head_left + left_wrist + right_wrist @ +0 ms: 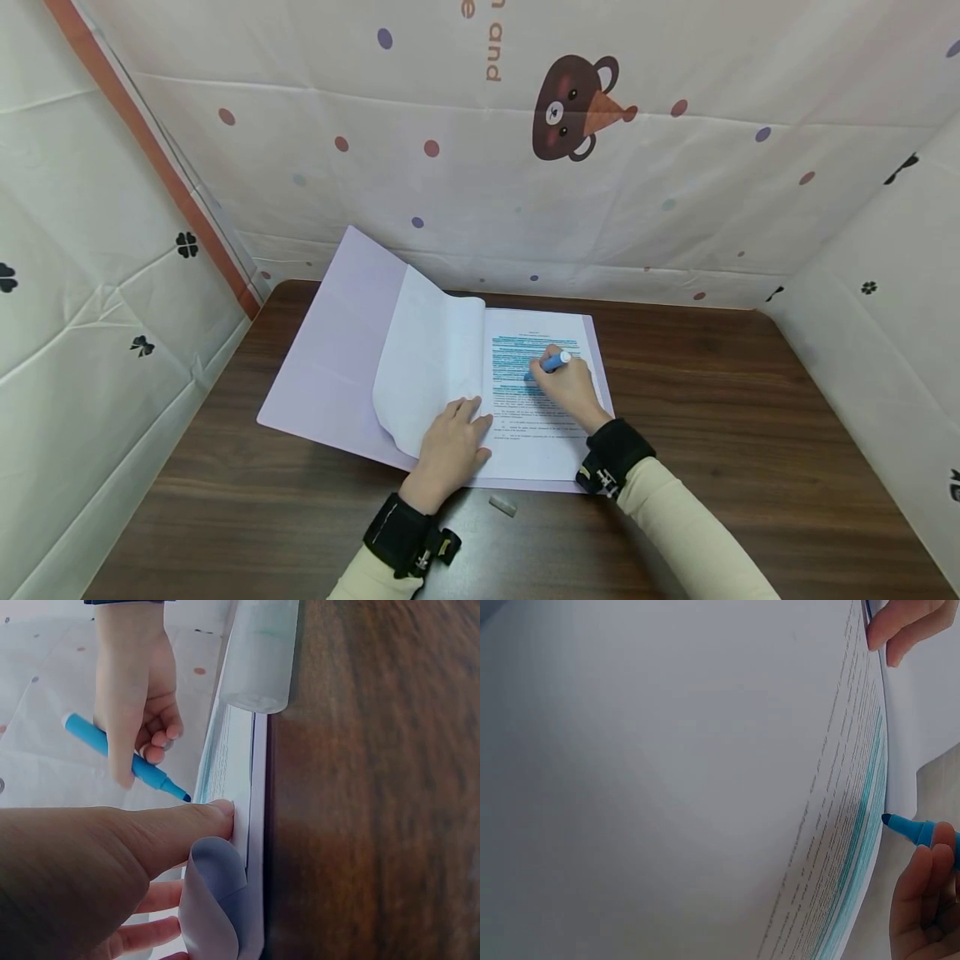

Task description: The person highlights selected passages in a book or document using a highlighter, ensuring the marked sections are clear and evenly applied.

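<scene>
A person's right hand (568, 390) holds a blue marker (556, 361), and its fingers are pinched around the barrel. The dark tip points down to the printed page (528, 457), at the left side of the lines coloured in blue; I cannot tell if it touches the paper. The upper lines of text are blue, while the lower lines are plain black on white. The left hand (452, 442) rests flat on the paper near the fold, with its fingers straight and a little apart. Just beside it, to the left, the turned sheets (423, 358) bend over, and under them lies the open lilac folder (330, 358) on the brown wooden counter (712, 375). A small grey piece (502, 506) lies on the counter, near the lower edge of the folder. Behind the counter hangs a pale cloth (337, 192) with coloured dots and a bear.
</scene>
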Motion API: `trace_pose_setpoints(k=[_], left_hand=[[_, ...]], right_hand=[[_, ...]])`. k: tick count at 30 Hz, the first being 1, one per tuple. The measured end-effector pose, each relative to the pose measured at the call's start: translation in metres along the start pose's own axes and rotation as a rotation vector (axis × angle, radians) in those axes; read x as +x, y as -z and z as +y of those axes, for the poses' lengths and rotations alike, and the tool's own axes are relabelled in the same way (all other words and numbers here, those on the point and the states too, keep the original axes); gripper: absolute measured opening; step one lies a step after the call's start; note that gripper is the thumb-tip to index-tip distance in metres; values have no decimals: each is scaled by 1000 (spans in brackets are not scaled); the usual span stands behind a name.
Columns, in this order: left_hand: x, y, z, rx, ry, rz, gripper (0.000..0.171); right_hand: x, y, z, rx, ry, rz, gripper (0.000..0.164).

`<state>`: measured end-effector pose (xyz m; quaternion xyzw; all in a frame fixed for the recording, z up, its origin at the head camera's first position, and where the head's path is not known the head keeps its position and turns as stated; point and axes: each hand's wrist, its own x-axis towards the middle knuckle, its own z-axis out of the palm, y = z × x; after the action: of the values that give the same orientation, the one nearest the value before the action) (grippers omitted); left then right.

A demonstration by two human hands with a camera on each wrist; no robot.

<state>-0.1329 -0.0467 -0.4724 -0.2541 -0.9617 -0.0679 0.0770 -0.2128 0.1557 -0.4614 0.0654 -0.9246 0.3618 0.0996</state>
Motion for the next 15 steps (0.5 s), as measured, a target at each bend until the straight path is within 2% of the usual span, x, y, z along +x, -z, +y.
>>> trace_pose_setpoints(k=[6,15], left_hand=[[0,0,0,11,-14,18,45],[0,-1,-1,2,-11,11,46]], right_hand=[[0,-6,-1,25,-2,-13,19],[0,-13,-9,16,28,-15,19]])
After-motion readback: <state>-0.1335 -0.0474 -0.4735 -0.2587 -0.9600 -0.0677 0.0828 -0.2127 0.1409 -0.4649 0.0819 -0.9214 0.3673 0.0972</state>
